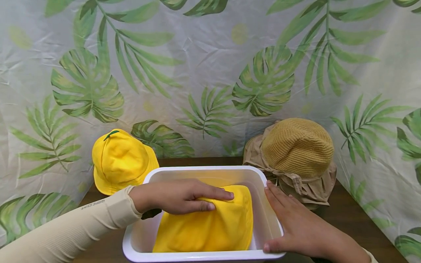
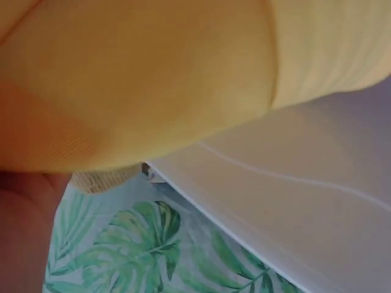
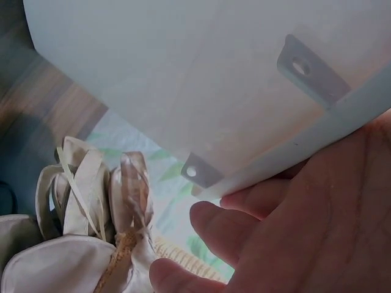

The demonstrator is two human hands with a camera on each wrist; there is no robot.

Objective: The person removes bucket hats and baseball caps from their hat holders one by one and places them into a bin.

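My left hand [image 1: 184,195] is on top of a yellow bucket hat [image 1: 204,230] inside a white plastic tub [image 1: 194,256]. Its fingers lie across the cloth and the thumb sits nearer, with yellow fabric between them. From the left wrist the same hat [image 2: 153,79] fills the upper picture, beside the tub's inner wall [image 2: 305,177], and hides the fingertips. My right hand [image 1: 299,223] rests at the tub's right end, thumb on the near corner and fingers extended along the outer side. Those fingers [image 3: 226,226] look loose against the rim in the right wrist view.
Another yellow hat [image 1: 118,160] with a small green tab stands behind the tub at left. A tan knitted hat [image 1: 299,146] is stacked on a beige cloth hat [image 1: 306,190] at right. A leaf-printed curtain [image 1: 204,65] hangs behind the dark wooden table [image 1: 358,226].
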